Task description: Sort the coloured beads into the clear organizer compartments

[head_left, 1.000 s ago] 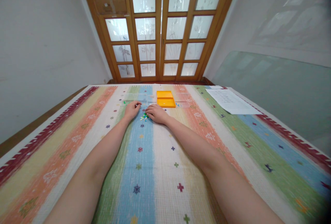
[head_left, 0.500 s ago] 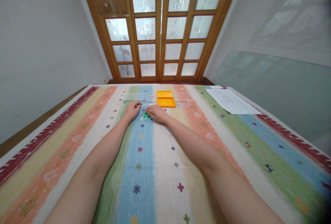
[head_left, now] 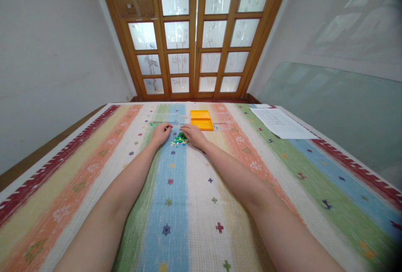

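Observation:
A small heap of green, blue, yellow and white pieces [head_left: 179, 139] lies on the blue stripe of the cloth. My right hand [head_left: 194, 136] is at its right edge, fingers bent and drawn together just beyond the heap. Anything between those fingertips is too small to name. My left hand [head_left: 161, 134] rests left of the heap with thumb and fingers pinched; what they may hold is hidden. Beyond it stands a clear plastic box [head_left: 163, 118] with a few green pieces in its left part. Behind my right hand an orange-yellow box [head_left: 201, 114] lies open.
Another clear plastic box [head_left: 224, 126], holding a few tiny blue pieces, lies right of the orange-yellow one. Printed paper [head_left: 276, 124] is at the right of the striped tablecloth [head_left: 201, 221]. Wooden glass-paned doors [head_left: 196, 33] stand beyond the table.
My right hand has lifted from the heap and shifted slightly away from me and to the right, uncovering more of the green pieces. My left hand looks unmoved.

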### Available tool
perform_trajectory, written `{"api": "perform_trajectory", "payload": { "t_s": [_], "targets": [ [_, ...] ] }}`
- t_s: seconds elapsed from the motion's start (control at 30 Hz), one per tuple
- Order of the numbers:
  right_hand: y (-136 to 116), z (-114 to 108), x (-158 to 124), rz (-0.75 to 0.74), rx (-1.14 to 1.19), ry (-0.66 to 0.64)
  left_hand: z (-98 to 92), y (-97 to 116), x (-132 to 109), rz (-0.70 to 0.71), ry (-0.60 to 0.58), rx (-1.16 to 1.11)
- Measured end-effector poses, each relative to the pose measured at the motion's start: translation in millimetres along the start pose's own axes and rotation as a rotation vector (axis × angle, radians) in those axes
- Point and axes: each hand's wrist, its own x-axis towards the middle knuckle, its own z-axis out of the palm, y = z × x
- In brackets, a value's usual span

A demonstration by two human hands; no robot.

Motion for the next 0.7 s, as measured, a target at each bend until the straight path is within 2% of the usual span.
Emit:
{"api": "perform_trajectory", "payload": {
  "t_s": [0.4, 0.6, 0.7],
  "targets": [
    [-3, -4, -1, 0.027, -0.014, 0.135, 3.4, 32, -2, 0.025, -0.056, 0.020],
    [-4, -5, 1, 0.047, -0.035, 0.124, -0.3, 17, -2, -0.064, 0.033, 0.094],
    [-6, -6, 2, 0.062, -0.045, 0.110, -2.4, 10, -1, -0.100, 0.041, 0.083]
  ]
}}
